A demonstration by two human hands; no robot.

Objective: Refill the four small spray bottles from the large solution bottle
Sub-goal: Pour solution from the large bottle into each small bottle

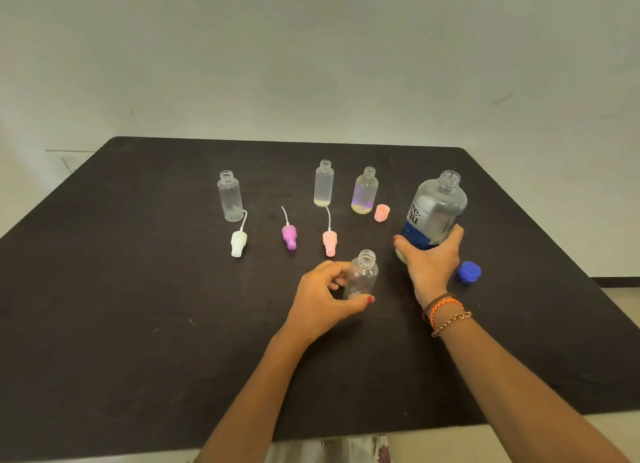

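1. Head view, lower centre of the frame: the left hand (323,298) curls round a small clear bottle (362,275), thumb at its base and fingers behind it; the bottle stands uncapped on the table (138,324).
2. Just right of it, the right hand (431,260) grips the lower part of the large solution bottle (436,213), fingers wrapped round the blue band of its label. This bottle is open at the neck and leans slightly to the right of the frame; whether its base touches the table I cannot tell.
3. Threaded bracelets (445,312) circle the right wrist.
4. A blue cap (469,271) lies on the table just right of the right hand.
5. Above the hands, near the frame's centre, three more small bottles stand open-necked: a frosted bottle (324,183) with a little liquid at the bottom, a tinted bottle (364,192) beside it with liquid at its base, and a clear bottle at the left (230,197).
6. A small pink cap (382,213) sits between the tinted bottle and the large solution bottle.
7. Three spray heads with thin dip tubes lie in a row before those bottles: white spray head (239,242), purple spray head (289,236), pink spray head (329,241).
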